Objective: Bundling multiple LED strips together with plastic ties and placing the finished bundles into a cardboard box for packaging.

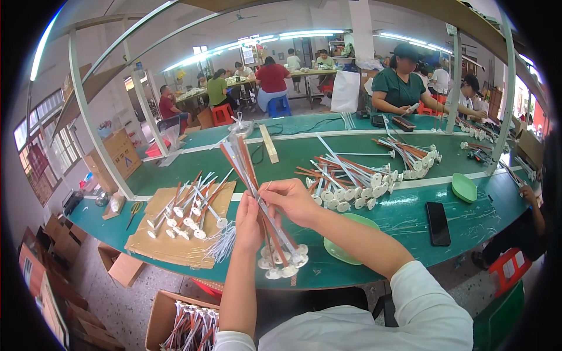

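The left hand [249,225] and right hand [288,202] grip the bundle [276,237] mid-stem, probably keeping it gathered; strands [222,243] lie left, by the bench [404,217]'s near edge, seemingly for easy reach.

Overhead tubes [313,34] and left windows [44,113] light everything brightly; straight lines bow near black corners; distant people [273,76] seem slightly soft.

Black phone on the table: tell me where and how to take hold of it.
The black phone is probably best gripped across its middle, by both long edges, coming from above on the near side: it lies flat on the green table, its width is the shorter span, and its long edges run roughly front to back.
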A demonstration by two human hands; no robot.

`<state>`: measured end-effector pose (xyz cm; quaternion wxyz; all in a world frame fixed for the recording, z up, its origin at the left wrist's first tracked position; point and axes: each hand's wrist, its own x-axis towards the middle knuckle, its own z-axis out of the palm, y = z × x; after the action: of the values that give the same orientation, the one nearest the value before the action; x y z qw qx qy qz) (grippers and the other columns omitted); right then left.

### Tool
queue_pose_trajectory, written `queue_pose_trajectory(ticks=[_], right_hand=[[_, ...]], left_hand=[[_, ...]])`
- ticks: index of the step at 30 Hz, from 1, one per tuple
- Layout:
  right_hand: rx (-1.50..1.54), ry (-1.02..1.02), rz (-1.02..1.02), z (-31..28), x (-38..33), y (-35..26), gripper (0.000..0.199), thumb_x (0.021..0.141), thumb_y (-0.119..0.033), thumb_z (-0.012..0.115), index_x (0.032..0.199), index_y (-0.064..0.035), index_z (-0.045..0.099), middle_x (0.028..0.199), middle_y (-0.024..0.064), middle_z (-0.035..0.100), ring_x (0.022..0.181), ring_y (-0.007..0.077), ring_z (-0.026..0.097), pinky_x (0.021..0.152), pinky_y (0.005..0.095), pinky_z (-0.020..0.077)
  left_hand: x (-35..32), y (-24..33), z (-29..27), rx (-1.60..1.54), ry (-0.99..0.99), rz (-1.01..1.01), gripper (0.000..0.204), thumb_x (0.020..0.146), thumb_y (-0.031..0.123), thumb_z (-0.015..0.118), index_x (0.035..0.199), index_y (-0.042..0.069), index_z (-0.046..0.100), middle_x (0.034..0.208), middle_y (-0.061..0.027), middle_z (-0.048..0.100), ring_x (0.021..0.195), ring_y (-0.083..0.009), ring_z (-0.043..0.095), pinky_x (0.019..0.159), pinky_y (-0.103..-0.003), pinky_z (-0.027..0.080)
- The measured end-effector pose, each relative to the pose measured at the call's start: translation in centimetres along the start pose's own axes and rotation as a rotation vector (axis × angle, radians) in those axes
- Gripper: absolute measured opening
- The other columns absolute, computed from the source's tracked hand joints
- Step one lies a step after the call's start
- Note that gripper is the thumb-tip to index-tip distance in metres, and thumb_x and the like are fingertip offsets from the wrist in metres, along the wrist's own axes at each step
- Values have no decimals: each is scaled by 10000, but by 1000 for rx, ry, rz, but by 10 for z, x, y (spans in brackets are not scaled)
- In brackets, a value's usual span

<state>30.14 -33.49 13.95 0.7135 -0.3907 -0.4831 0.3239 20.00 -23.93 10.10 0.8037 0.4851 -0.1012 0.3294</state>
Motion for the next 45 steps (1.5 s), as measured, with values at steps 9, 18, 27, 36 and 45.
queue_pose_trajectory(ticks=[9, 18, 27, 36, 45], right_hand=[[-574, 392, -292, 25, -11, -5, 410, 901, -71, 629, 1286, -17, 499, 748, 64, 632, 570, 122, 601, 520, 284, 474], [-1227, 156, -1024, 13, -31, -7, 482, 794, 42, 636, 1256, -17, 510, 737, 80, 621, 626, 265, 557, 578, 379, 454], [-884, 226, -498, 37, -53, -32, 325, 855, 9, 612, 1174, -15, 552, 706, 70, 612, 644, 156, 625, 567, 290, 489], [-904, -357, -347, 15, -34, -60, 59, 879, -55, 609, 879, 3, 618, 776, 92, 604, 681, 198, 600, 572, 292, 464], [-1427, -410, -743, 28, -63, -67, 145, 744, -59, 695, 853, -29, 604, 788, 66, 568, 701, 250, 574, 578, 337, 481]], left_hand=[[1, -8, 18, 293, 221, 107, 256, 1024, 277, 479, 1130, 44, 490, 799, -17, 559, 672, -92, 539, 597, -230, 462], [-27, 10, 23, 684, 123, 73, 262, 1004, 203, 505, 1069, -31, 605, 837, -48, 652, 751, -76, 587, 675, -225, 474], [-44, 12, 25, 322, 108, -54, 341, 1036, 329, 415, 969, 20, 545, 697, -39, 552, 591, -135, 558, 557, -261, 469], [-62, 31, 28, -27, -106, -165, 405, 1037, 412, 360, 963, 38, 499, 677, -61, 500, 558, -190, 523, 513, -289, 429], [-74, 37, 32, -12, -119, -156, 362, 1036, 359, 404, 1001, 22, 532, 691, -40, 522, 571, -141, 532, 517, -266, 437]])
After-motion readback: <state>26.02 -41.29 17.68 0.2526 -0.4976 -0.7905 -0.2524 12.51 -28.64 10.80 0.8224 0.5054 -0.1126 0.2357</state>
